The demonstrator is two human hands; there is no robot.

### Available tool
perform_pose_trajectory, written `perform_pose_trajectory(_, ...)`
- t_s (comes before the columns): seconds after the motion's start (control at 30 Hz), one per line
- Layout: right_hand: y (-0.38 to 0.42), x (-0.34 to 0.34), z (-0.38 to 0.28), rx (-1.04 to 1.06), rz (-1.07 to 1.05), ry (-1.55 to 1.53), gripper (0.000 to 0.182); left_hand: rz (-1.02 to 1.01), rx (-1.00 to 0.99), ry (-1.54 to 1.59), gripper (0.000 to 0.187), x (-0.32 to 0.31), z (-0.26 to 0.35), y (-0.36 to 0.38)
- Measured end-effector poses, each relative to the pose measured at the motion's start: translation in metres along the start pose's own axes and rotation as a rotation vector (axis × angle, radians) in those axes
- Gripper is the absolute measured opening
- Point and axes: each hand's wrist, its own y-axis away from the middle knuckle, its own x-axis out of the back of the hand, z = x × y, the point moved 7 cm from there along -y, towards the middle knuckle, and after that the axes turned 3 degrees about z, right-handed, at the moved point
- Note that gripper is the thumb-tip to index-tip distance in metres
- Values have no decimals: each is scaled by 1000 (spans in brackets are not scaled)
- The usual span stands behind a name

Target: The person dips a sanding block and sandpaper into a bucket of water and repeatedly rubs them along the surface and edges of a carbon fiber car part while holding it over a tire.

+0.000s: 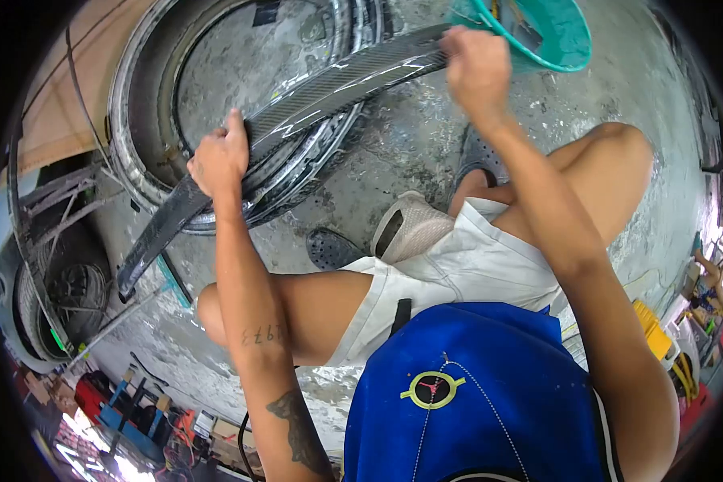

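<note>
A long, curved, glossy carbon-fibre panel [329, 98] slants across the upper part of the head view, above a large tyre [140, 136] on the floor. My left hand [221, 159] is wrapped round the panel towards its lower left, with the thumb raised along it. The narrower dark end sticks out below that hand. At the other end, close to the rim of a teal bucket [566, 40], my right hand [479, 71] is closed with its fingers curled over the panel. Whether something small lies under those fingers is hidden.
Wet grey concrete floor [410, 136] lies around the tyre. A metal frame and another tyre [76, 281] stand at the left. A white mesh cloth [418, 229] lies between my legs, near a dark clog [332, 249]. Clutter [128, 410] and a yellow object [652, 331] are behind.
</note>
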Motion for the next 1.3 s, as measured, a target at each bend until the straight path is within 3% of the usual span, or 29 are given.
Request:
perform_pose_trajectory(0.07,2,5,21,-254,85,126,23,-13,13,-44,71,-4,-4,2)
perform_pose_trajectory(0.1,4,-5,-2,-285,13,132,23,-15,22,-39,70,-6,-6,2)
perform_pose_trajectory(0.2,-5,-29,-84,-75,-104,-217,14,-6,32,-16,71,1,-2,0)
perform_pose_trajectory(0.27,-23,-34,-75,20,-381,-457,14,-37,31,-10,71,2,-1,3)
perform_pose_trajectory(0.33,-55,-8,-1,-178,-328,-364,19,-37,29,-25,71,-2,-1,-1)
perform_pose_trajectory(0.37,-61,-16,62,-474,-509,-66,23,-34,25,-43,70,-4,-5,-3)
perform_pose_trajectory(0.4,-68,11,107,-368,34,-158,21,-40,46,-59,70,-6,-10,-3)
perform_pose_trajectory(0.43,-87,18,145,-419,-161,-150,21,-33,36,-53,70,-6,-8,-2)
perform_pose_trajectory(0.47,-80,23,181,-398,-193,22,20,-18,25,-44,70,-3,-5,-3)
perform_pose_trajectory(0.5,-51,-15,297,-347,-267,-5,33,-24,41,-36,69,-1,-4,0)
perform_pose_trajectory(0.57,2,-41,334,-757,-848,-28,41,-2,63,-18,69,4,-3,3)
perform_pose_trajectory(0.63,40,-55,335,-698,-1300,161,50,-12,79,-11,68,4,-4,3)
perform_pose_trajectory(0.67,59,-76,351,-306,-1204,301,46,-37,90,-11,68,3,-5,2)
perform_pose_trajectory(0.77,155,-172,447,-272,-1181,240,41,-67,107,-5,64,5,-4,4)
perform_pose_trajectory(0.8,201,-200,480,-855,-1395,-6,40,-79,106,9,64,6,-3,3)
perform_pose_trajectory(0.83,208,-191,451,-1455,-1524,-284,38,-60,102,8,64,8,-4,0)
perform_pose_trajectory(0.87,181,-179,430,-1107,-1604,-215,40,-58,102,13,64,5,-6,-1)
perform_pose_trajectory(0.9,122,-141,357,-720,-1635,-78,42,-65,103,22,64,1,-8,-1)
perform_pose_trajectory(0.93,70,-107,296,-384,-1591,76,44,-60,93,33,64,1,-6,-3)
perform_pose_trajectory(0.97,59,-96,295,-686,-1418,-114,46,-58,97,34,65,0,-7,-3)
perform_pose_trajectory(1.0,53,-91,303,-680,-1415,-98,46,-58,105,35,65,-2,-10,-3)
perform_pose_trajectory(1.07,4,-66,341,-609,-666,-1,48,-38,105,50,65,-6,-15,-2)
perform_pose_trajectory(1.2,-70,4,239,-625,-474,-87,48,-66,82,60,64,2,-8,1)
perform_pose_trajectory(1.3,-65,0,137,-356,-485,-253,33,-54,38,88,64,3,-8,3)
